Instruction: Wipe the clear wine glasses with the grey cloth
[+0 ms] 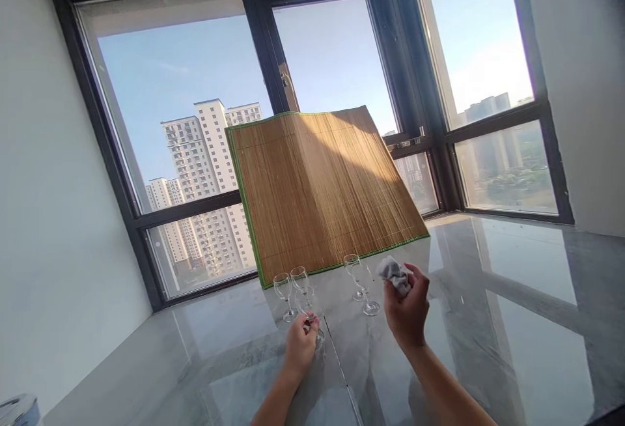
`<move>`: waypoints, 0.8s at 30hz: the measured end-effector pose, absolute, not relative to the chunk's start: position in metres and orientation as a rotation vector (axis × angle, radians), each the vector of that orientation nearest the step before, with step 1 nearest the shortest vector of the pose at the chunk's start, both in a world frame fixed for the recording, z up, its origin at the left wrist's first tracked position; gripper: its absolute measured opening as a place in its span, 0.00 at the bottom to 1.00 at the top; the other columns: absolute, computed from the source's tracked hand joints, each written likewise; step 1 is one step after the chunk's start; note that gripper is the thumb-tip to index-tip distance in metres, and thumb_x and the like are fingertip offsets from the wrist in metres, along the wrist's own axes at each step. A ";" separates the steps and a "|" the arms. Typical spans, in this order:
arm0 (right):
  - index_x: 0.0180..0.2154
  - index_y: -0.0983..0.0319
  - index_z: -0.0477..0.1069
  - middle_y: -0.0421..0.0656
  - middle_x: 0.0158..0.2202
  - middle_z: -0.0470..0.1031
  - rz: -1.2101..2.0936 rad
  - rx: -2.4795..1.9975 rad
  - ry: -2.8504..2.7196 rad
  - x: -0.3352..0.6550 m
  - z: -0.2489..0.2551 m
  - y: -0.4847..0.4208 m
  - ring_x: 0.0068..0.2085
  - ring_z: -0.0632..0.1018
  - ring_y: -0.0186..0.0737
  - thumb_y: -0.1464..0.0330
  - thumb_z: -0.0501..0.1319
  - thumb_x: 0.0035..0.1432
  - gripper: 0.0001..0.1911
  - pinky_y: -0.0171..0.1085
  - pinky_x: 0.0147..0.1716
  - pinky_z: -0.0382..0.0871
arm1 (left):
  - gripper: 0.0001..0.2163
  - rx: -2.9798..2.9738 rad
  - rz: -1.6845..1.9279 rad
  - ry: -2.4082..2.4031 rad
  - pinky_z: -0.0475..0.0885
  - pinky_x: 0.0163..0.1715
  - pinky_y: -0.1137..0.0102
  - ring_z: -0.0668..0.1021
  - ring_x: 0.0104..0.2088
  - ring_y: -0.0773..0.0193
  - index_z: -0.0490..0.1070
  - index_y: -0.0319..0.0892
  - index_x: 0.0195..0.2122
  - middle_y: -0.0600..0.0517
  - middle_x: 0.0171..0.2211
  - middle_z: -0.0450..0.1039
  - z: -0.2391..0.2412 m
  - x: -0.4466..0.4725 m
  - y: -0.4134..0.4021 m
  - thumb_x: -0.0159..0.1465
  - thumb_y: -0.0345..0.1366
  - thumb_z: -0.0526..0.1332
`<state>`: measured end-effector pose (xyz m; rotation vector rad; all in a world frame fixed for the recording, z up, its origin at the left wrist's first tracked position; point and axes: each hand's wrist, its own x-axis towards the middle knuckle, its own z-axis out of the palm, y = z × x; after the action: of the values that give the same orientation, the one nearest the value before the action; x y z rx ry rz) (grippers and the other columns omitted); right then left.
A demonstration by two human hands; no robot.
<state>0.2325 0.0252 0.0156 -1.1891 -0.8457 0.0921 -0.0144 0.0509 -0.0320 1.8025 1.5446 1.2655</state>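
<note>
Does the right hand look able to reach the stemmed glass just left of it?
Probably yes: the right hand is close beside the stemmed glass, and only the cloth it holds might hinder a grip.

Glossy glass goblets (283, 288), matt cloth (393, 275)

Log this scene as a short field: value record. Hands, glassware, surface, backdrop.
Left hand: holds clear stemmed glass by the stem
Right hand: holds crumpled grey-white cloth
Other glassware: two clear glasses just beyond the left hand, two more near the cloth
Surface: glossy grey marbled slab
Backdrop: brown slatted mat with green edging, before dark-framed window
</note>
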 end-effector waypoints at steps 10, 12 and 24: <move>0.63 0.59 0.57 0.44 0.36 0.81 0.122 -1.010 -2.057 0.179 0.006 0.003 0.34 0.80 0.48 0.66 0.59 0.54 0.35 0.37 0.32 0.65 | 0.09 2.156 1.084 1.979 0.64 0.38 0.68 0.79 0.40 0.54 0.79 0.46 0.40 0.45 0.40 0.79 -0.004 -0.008 0.022 0.65 0.34 0.58; 0.64 0.59 0.56 0.45 0.39 0.82 0.095 -1.027 -2.054 0.176 0.005 0.001 0.35 0.80 0.48 0.64 0.58 0.58 0.33 0.37 0.33 0.66 | 0.10 2.190 1.027 2.023 0.62 0.36 0.69 0.78 0.37 0.55 0.79 0.45 0.39 0.46 0.39 0.78 0.000 -0.010 0.020 0.65 0.32 0.57; 0.60 0.57 0.61 0.50 0.53 0.78 -0.136 -1.049 -1.855 0.170 -0.002 0.009 0.49 0.80 0.50 0.80 0.55 0.52 0.33 0.41 0.42 0.72 | 0.15 2.312 0.944 1.999 0.59 0.31 0.70 0.76 0.31 0.60 0.79 0.46 0.36 0.47 0.39 0.76 0.002 -0.003 0.018 0.66 0.28 0.52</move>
<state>0.1699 0.0087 -0.0023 -1.0486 -1.8554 -0.1362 -0.0032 0.0183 0.0025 2.3119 1.9994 0.9445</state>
